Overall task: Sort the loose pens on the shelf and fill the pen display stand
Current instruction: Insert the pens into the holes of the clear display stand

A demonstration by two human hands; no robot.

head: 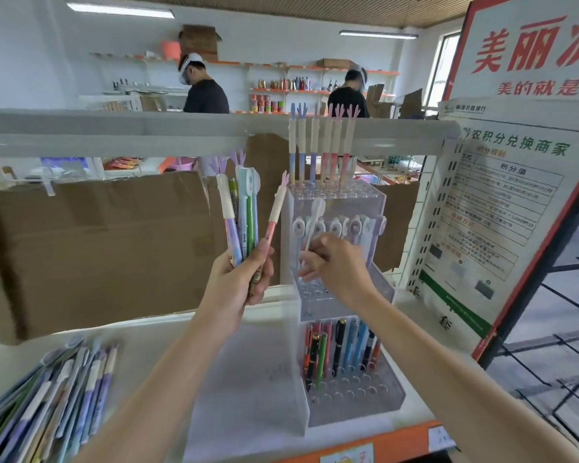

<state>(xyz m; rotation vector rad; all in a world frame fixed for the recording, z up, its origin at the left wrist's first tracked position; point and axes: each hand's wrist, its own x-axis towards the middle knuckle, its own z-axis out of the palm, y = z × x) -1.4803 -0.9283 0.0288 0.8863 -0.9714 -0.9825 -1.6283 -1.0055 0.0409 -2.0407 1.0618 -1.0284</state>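
Observation:
A clear tiered pen display stand [345,406] stands on the white shelf [154,342]. Its top tier holds several pastel pens with hand-shaped caps [321,142], the middle tier round-capped pens [340,227], the bottom tier dark, blue and green pens [340,349]. My left hand [239,279] grips a bunch of pens [241,212] upright, left of the stand. My right hand [335,265] pinches a white round-capped pen [315,215] in front of the middle tier. A pile of loose pens [51,399] lies at the lower left.
A cardboard sheet [91,248] leans behind the shelf. A printed sign board [495,222] stands at the right next to a black wire rack [555,362]. Two people work at far shelves. An upper shelf rail [147,132] runs above the stand.

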